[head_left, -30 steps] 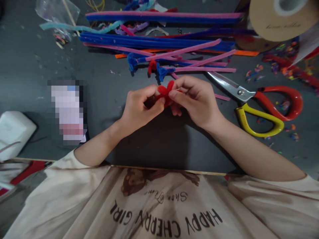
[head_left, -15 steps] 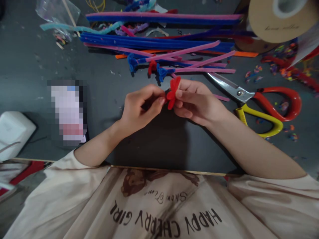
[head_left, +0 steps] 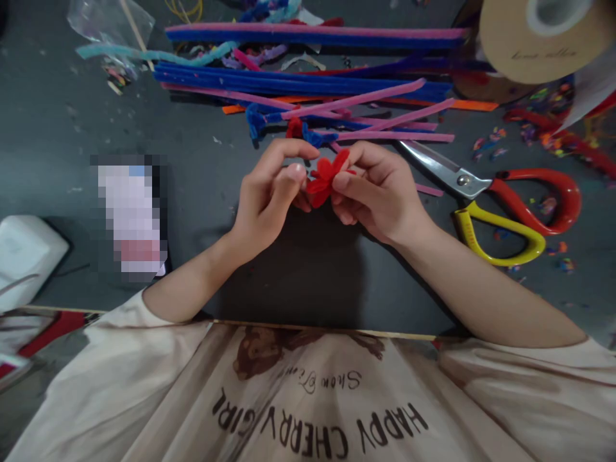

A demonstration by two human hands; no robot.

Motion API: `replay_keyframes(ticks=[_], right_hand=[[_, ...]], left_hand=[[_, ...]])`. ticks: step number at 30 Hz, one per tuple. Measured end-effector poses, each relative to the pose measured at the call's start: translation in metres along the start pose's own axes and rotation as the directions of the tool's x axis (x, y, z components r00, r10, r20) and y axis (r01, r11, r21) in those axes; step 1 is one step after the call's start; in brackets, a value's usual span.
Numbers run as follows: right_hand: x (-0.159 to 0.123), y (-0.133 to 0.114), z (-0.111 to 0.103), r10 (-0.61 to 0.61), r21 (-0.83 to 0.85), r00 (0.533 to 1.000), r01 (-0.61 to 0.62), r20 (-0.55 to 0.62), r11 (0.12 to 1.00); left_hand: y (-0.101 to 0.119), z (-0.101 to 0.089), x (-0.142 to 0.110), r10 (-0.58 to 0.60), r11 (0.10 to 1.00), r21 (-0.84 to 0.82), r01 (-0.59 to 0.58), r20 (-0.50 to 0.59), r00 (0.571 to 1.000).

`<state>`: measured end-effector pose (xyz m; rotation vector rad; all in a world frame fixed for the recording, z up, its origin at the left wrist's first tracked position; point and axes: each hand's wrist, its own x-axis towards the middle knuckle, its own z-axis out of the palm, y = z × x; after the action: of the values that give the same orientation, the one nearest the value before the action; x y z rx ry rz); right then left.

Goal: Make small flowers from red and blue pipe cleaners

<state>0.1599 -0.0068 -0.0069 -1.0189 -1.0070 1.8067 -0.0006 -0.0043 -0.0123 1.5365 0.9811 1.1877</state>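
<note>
Left of the grip lies a phone (head_left: 129,218) with a pixelated screen, a white block (head_left: 29,256) farther out; beyond the grip, a clear plastic bag (head_left: 103,29) sits leftward, a tan spool (head_left: 548,54) rightward.

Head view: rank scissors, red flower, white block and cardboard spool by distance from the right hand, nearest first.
From the right hand:
1. Red flower: pinched in its fingers.
2. Scissors: just to its right on the table.
3. Cardboard spool: far right corner.
4. White block: left edge.
</note>
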Motion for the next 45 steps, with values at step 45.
replay_keyframes(ticks=[45], right_hand=[[-0.004, 0.006, -0.006, -0.411, -0.543, 0.912, 0.342, -0.006, 0.767]], left_hand=[[0.001, -0.001, 0.001, -0.153, 0.983, 0.117, 0.143, 0.079, 0.985]])
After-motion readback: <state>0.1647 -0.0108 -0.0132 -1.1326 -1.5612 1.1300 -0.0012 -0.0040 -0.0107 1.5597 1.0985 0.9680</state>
